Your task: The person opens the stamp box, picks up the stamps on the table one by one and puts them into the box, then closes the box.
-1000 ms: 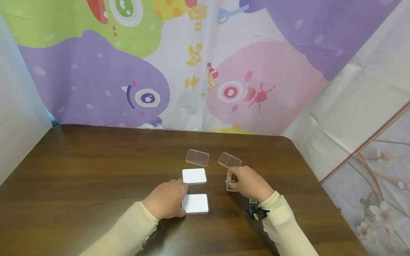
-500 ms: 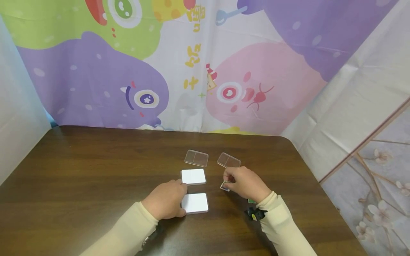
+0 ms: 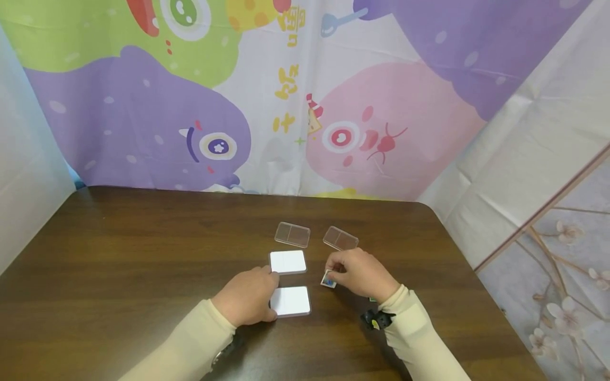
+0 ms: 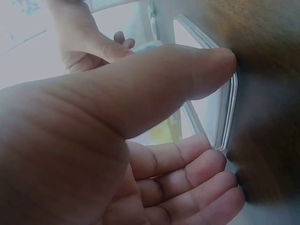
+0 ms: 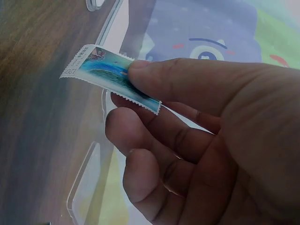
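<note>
Thumb and forefinger of my right hand [image 3: 364, 272] pinch a postage stamp [image 5: 103, 70] with a perforated white border and a blue-green sea picture. The stamp is held to the right of two flat clear cases with white inside. My left hand [image 3: 248, 296] holds the nearer case [image 3: 293, 301] by its left end, thumb at the near corner and forefinger by the far corner. Just beyond it lies the second case [image 3: 288, 262], its near left corner beside the left fingers. The remaining right fingers curl loosely below the stamp.
Two clear plastic lids [image 3: 293, 234] [image 3: 340, 239] lie farther back, the right one just past the right hand. A small green piece [image 3: 373, 299] shows partly under the right wrist. A cartoon curtain [image 3: 281, 106] hangs behind the brown wooden table [image 3: 143, 254].
My right hand has moved a little left with the stamp, toward the cases, and more of the stamp's picture shows in the head view. The left hand has stayed in place.
</note>
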Demonstrator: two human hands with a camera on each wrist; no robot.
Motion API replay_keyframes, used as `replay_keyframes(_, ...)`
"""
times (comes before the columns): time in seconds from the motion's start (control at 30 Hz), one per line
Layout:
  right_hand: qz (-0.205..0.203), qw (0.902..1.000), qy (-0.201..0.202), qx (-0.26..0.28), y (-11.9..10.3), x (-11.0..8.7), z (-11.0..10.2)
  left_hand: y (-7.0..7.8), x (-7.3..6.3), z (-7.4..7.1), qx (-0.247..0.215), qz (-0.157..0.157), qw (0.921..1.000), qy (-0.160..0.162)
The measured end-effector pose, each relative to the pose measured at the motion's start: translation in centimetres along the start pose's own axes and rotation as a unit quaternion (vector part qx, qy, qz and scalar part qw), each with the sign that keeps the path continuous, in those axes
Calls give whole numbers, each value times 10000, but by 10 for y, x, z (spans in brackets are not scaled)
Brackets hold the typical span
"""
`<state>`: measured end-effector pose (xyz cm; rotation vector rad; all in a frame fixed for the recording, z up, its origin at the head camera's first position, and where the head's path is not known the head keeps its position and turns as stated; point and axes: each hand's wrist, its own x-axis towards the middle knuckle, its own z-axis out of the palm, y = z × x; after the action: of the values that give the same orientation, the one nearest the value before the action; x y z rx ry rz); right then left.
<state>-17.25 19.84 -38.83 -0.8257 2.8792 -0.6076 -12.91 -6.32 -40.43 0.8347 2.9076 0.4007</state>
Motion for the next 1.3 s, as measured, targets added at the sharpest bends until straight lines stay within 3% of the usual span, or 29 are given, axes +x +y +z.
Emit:
replay_keyframes(0.53,-96,9999,60,-127,-2,5,4,-2,1,0,-129,9,9999,27)
replay_keyframes(0.7,-486,9976,-208,439,-14,10,13,-4,0,2,-127,-24,9999,52)
replay_keyframes(0.87,-784,9875,-745,1146,-22,16,25,-3,-1,3,-86,0,9999,137)
replay_keyframes(1.07,-735,9779,-1162,1574,-20,20,32,0,0,2,-75,-21,9999,111)
replay_keyframes(1.17,-632,9813,-1061,1476,-19,21,35,0,1,2,-50,-41,9999,91)
replay_keyframes(1.3,-600,9907,-787,934,-21,22,40,1,1,2,-65,-74,9999,79)
